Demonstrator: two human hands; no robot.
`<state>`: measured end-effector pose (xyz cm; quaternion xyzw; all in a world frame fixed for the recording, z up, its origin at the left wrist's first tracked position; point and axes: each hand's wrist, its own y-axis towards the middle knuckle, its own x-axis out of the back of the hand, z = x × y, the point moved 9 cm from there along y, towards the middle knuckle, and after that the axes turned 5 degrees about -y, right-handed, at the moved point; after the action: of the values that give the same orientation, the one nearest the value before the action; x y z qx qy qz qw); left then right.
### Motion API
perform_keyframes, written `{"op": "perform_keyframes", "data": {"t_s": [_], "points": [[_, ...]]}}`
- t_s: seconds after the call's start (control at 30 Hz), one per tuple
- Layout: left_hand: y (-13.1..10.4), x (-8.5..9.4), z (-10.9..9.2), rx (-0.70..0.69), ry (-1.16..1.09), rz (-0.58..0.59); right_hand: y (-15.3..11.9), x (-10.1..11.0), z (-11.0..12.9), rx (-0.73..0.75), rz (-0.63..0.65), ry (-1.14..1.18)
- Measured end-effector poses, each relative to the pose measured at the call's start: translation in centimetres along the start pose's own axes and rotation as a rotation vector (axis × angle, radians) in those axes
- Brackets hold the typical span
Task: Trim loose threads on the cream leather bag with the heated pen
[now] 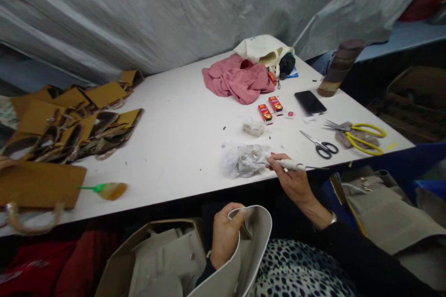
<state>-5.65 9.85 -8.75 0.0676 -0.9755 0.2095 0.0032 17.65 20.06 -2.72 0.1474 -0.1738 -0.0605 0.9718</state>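
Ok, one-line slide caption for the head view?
Left hand grips a cream bag; right hand holds a white tool by a plastic bag.

Small bag-making workshop, improvised. A white worktable is backed by grey plastic sheeting hung as a wall. Tan bag panels with handles are stacked at the table's left end. Black-handled scissors and yellow-handled shears are laid out on the right. More cut cream pieces are kept in a cardboard box below the table edge. Beige material is piled on the floor at right.
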Motion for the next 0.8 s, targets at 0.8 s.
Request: {"op": "perform_keyframes", "data": {"t_s": [0.8], "points": [[0.7,-0.3,-0.1,0.113,-0.017,0.036,2.2,-5.0,3.8,0.298,0.225,-0.549]]}}
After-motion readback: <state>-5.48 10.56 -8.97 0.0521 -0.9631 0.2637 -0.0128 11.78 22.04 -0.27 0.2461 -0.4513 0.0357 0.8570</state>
